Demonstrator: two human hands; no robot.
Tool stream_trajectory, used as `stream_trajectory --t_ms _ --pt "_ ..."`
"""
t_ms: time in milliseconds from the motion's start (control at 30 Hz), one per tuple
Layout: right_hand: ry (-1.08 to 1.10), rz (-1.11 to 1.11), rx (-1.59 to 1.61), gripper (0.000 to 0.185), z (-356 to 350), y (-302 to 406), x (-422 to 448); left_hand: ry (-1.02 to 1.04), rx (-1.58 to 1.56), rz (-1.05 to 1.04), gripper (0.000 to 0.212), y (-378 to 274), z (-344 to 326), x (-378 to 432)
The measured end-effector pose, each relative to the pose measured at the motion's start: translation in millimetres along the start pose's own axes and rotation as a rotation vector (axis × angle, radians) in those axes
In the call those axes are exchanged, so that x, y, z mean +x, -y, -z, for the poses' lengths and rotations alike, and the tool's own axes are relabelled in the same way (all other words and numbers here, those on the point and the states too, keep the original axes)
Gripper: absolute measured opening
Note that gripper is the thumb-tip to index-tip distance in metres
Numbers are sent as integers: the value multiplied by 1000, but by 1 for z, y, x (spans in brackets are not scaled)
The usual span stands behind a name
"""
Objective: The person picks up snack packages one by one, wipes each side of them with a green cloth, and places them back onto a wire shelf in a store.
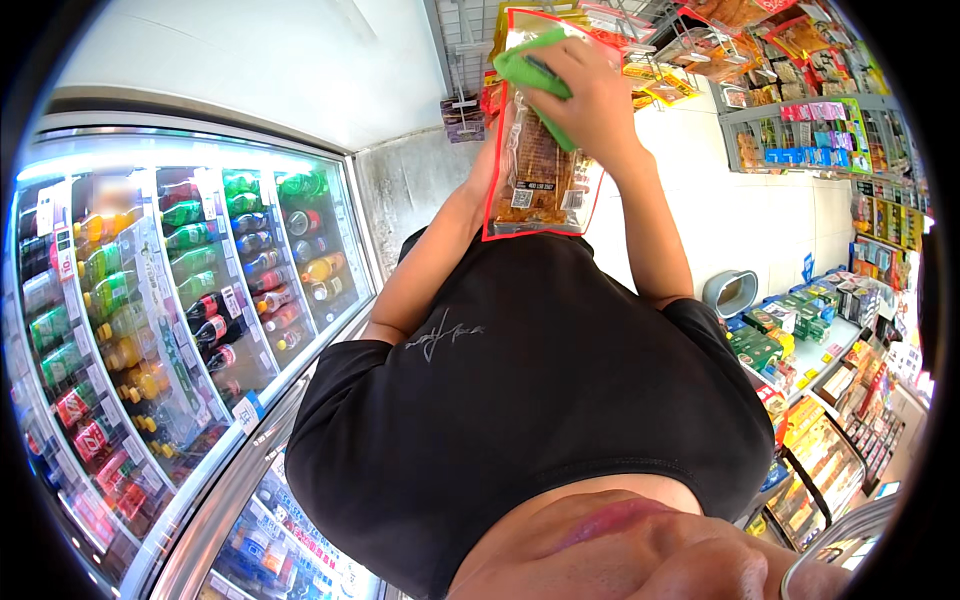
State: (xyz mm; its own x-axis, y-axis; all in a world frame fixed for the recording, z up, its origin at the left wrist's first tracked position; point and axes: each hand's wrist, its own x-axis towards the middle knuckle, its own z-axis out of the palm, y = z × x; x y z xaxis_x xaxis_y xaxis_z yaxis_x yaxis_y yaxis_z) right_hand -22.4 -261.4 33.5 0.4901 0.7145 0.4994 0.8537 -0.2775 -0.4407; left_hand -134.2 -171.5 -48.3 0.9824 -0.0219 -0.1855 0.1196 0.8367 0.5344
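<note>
A clear plastic food packet with a red border [536,206] stands out in front of my black shirt, with brown food and printed codes showing. My left hand [486,169] is on the packet's left side, mostly hidden behind it, its fingers out of sight. In my right hand [592,94] a green cloth [529,71] is bunched against the upper part of the packet's face. Part of the cloth hangs down below the fingers over the packet.
Hanging packets [664,82] on a wire rack are just beyond my hands. A glass-fronted drinks cooler [360,225] stands at left. At right are stocked shelves [780,157], a grey bin [731,292] and a counter with boxes [814,356].
</note>
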Motion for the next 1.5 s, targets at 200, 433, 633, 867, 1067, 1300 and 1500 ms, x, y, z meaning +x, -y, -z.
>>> stream_trajectory --t_ms 200,433,633,867,1067,1300,1500 --pt "180 12 424 33 -16 10 -56 -97 148 -142 57 8 17 -7" --pt "-123 -604 806 36 -26 22 -88 -171 762 -662 63 33 7 22" --pt "-174 -524 449 25 -29 3 -84 -182 819 -654 57 50 7 26" --pt "-9 -589 362 19 -20 -36 -116 -207 851 -464 78 48 67 35" --pt "242 -609 521 15 -9 -55 -129 -302 359 -274 72 20 141 32" --pt "275 -788 592 19 -41 -90 -153 -189 192 -133 34 35 150 43" --pt "371 -526 -17 32 -54 -107 -176 -317 335 -62 31 45 168 56"
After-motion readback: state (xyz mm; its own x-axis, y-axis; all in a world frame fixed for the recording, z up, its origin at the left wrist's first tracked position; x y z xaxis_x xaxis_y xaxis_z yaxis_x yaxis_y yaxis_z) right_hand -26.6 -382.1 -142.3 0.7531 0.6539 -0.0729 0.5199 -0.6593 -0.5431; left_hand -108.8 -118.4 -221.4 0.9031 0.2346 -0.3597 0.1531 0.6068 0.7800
